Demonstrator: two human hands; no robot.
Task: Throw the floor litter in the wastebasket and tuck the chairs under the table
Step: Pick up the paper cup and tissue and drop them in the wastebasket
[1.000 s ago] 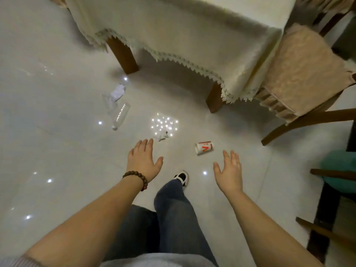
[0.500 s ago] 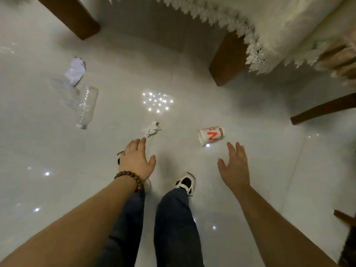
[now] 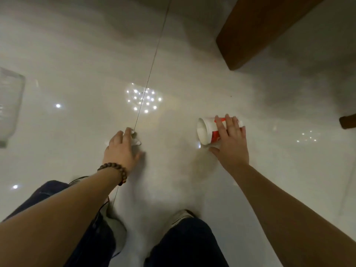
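Low in the middle of the head view, two pieces of litter are being reached at once on the glossy tiled floor [image 3: 77, 78]. Left of centre, the left hand [image 3: 121, 149] is laid over a crumpled white tissue [image 3: 135, 139], fingers bent down onto it; whether it is already pinched cannot be told. Right of centre, the right hand [image 3: 230, 143] is spread across a red and white paper cup [image 3: 207, 132] lying on its side, open mouth toward the left, thumb on the floor beneath it. The cup would best be wrapped round its wall lightly, since thin paper crushes, and the tissue gathered whole. A clear plastic bottle [image 3: 9, 105] waits at the left edge. The wastebasket is not seen. At upper right, a wooden leg [image 3: 256, 29] stands close, so the lift should be kept clear of it.
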